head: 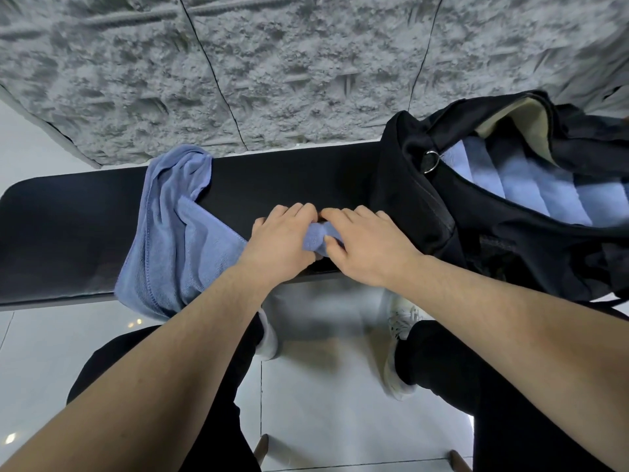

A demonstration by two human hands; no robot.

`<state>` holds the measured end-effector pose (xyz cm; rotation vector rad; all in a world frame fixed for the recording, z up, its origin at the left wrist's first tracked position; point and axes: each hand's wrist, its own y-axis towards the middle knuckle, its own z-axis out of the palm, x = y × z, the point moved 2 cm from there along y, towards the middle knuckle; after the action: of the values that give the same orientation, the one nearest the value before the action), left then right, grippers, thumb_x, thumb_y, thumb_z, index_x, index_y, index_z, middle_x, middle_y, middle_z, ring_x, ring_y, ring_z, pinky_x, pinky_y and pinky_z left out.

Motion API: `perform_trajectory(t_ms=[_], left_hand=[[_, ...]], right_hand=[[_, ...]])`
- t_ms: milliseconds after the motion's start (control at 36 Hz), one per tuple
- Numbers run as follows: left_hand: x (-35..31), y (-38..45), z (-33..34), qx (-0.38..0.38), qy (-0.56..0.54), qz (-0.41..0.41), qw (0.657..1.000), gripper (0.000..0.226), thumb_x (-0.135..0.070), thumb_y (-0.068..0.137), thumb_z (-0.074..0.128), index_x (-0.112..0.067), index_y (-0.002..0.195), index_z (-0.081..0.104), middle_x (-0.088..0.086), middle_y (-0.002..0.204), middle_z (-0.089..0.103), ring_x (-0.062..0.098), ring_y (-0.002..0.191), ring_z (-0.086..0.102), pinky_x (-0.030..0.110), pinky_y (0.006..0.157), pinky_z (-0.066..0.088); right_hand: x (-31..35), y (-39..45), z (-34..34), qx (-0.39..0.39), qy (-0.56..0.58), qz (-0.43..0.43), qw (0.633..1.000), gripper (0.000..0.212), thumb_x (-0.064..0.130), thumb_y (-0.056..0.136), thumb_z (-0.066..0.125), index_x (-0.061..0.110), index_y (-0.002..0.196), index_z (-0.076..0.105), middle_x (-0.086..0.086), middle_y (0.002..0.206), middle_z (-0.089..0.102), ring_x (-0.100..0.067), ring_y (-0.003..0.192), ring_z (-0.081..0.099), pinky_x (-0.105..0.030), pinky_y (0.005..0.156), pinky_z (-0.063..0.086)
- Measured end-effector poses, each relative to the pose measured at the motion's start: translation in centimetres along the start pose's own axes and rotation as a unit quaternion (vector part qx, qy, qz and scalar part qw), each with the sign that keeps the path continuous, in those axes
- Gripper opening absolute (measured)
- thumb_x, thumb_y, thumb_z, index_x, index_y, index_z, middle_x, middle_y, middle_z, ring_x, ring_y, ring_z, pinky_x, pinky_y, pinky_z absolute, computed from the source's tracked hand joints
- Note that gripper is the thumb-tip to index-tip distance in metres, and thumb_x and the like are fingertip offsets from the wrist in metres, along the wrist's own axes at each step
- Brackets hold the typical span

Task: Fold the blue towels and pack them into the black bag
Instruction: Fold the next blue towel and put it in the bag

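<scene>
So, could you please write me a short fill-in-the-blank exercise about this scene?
1. Both hands, left hand and right hand, pinch one end of a ____ towel.
2. The towel lies on a black ____, left of the bag.
3. Folded towels already sit inside the ____.
4. The bag's top is ____.

Missing words: blue; bench; bag; open

We see a black bench (85, 226) against a rough grey textured wall (272, 69), above glossy pale floor tiles (323, 386) catching light.
</scene>
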<state>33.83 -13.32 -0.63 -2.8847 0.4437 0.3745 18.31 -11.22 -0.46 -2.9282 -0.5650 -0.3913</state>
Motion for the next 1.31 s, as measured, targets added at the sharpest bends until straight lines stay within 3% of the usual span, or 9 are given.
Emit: perform_trajectory(t_ms=[111, 194, 333, 611, 806, 1028, 1111, 1167, 1306], left_hand=[[0.2, 0.4, -0.2, 0.013, -0.023, -0.03, 0.999, 0.02, -0.032, 0.088, 0.061, -0.027, 0.106, 0.054, -0.014, 0.109, 0.04, 0.016, 0.116, 0.036, 0.036, 0.093, 0.034], [0.3, 0.4, -0.3, 0.005, -0.036, -0.05, 0.998, 0.027, -0.038, 0.089, 0.058, -0.033, 0.115, 0.059, -0.014, 0.127, 0.041, 0.016, 0.125, 0.031, 0.04, 0.103, 0.034], [0.5, 0.0, 0.2, 0.003, -0.037, -0.039, 0.999, 0.05, -0.045, 0.087, 0.064, -0.037, 0.134, 0.047, -0.012, 0.137, 0.032, 0.016, 0.13, 0.023, 0.04, 0.104, 0.034], [0.8, 0.2, 0.2, -0.015, -0.035, -0.018, 0.999, 0.063, -0.021, 0.086, 0.067, -0.029, 0.144, 0.042, -0.005, 0.148, 0.03, 0.02, 0.137, 0.018, 0.044, 0.105, 0.04], [0.5, 0.4, -0.6, -0.111, 0.026, -0.015, 0.993, 0.06, -0.02, 0.081, 0.069, -0.03, 0.137, 0.052, 0.0, 0.149, 0.035, 0.024, 0.145, 0.017, 0.044, 0.115, 0.019], [-1.1, 0.0, -1.8, -0.224, 0.012, -0.058, 0.973, 0.069, -0.008, 0.08, 0.063, -0.035, 0.142, 0.049, 0.004, 0.143, 0.036, 0.028, 0.121, 0.033, 0.036, 0.095, 0.027], [-1.2, 0.0, -2.2, -0.218, -0.12, -0.069, 0.966, 0.07, 0.002, 0.081, 0.059, -0.03, 0.143, 0.05, 0.004, 0.141, 0.032, 0.022, 0.112, 0.044, 0.03, 0.092, 0.038], [-1.3, -0.2, -2.2, -0.199, -0.228, -0.079, 0.95, 0.069, 0.007, 0.082, 0.054, -0.026, 0.142, 0.051, -0.002, 0.138, 0.03, 0.013, 0.093, 0.051, 0.025, 0.083, 0.045], [-2.5, -0.9, -2.7, -0.207, -0.383, -0.113, 0.893, 0.047, 0.005, 0.088, 0.046, -0.022, 0.122, 0.064, -0.007, 0.126, 0.036, -0.006, 0.069, 0.047, 0.01, 0.07, 0.041]], right_hand=[[-0.2, 0.1, -0.3, -0.053, -0.014, -0.011, 0.998, 0.05, 0.045, 0.091, 0.047, 0.023, 0.136, 0.045, 0.005, 0.129, 0.054, -0.022, 0.111, 0.049, -0.041, 0.091, 0.04], [-0.1, 0.2, -0.3, -0.06, -0.038, -0.019, 0.997, 0.052, 0.045, 0.084, 0.056, 0.022, 0.13, 0.05, 0.005, 0.125, 0.054, -0.023, 0.109, 0.05, -0.04, 0.089, 0.04], [-0.1, 0.4, -0.1, -0.038, -0.063, -0.018, 0.997, 0.053, 0.036, 0.088, 0.06, 0.019, 0.136, 0.045, 0.002, 0.13, 0.052, -0.024, 0.114, 0.048, -0.04, 0.093, 0.039], [-0.4, 1.0, -0.2, 0.0, 0.005, 0.016, 1.0, 0.043, 0.038, 0.095, 0.052, 0.019, 0.133, 0.043, -0.001, 0.121, 0.059, -0.025, 0.108, 0.053, -0.04, 0.088, 0.044], [-0.2, 0.9, -0.6, -0.008, 0.078, 0.044, 0.996, 0.045, 0.04, 0.097, 0.052, 0.02, 0.135, 0.041, -0.002, 0.12, 0.058, -0.024, 0.105, 0.056, -0.039, 0.084, 0.048], [0.2, 1.0, -1.8, -0.059, 0.182, 0.083, 0.978, 0.044, 0.04, 0.096, 0.055, 0.02, 0.132, 0.042, -0.002, 0.124, 0.056, -0.023, 0.095, 0.06, -0.033, 0.072, 0.044], [0.6, 1.1, -2.6, -0.07, 0.21, 0.093, 0.971, 0.045, 0.044, 0.095, 0.056, 0.022, 0.131, 0.042, 0.001, 0.124, 0.055, -0.021, 0.097, 0.059, -0.033, 0.074, 0.044], [0.9, 1.1, -2.8, -0.069, 0.221, 0.099, 0.968, 0.044, 0.045, 0.093, 0.057, 0.024, 0.129, 0.043, 0.002, 0.124, 0.056, -0.021, 0.1, 0.059, -0.034, 0.077, 0.046], [1.2, 0.3, -2.7, -0.056, 0.287, 0.145, 0.945, 0.04, 0.045, 0.09, 0.06, 0.027, 0.122, 0.044, 0.005, 0.115, 0.055, -0.017, 0.095, 0.059, -0.032, 0.073, 0.044]])
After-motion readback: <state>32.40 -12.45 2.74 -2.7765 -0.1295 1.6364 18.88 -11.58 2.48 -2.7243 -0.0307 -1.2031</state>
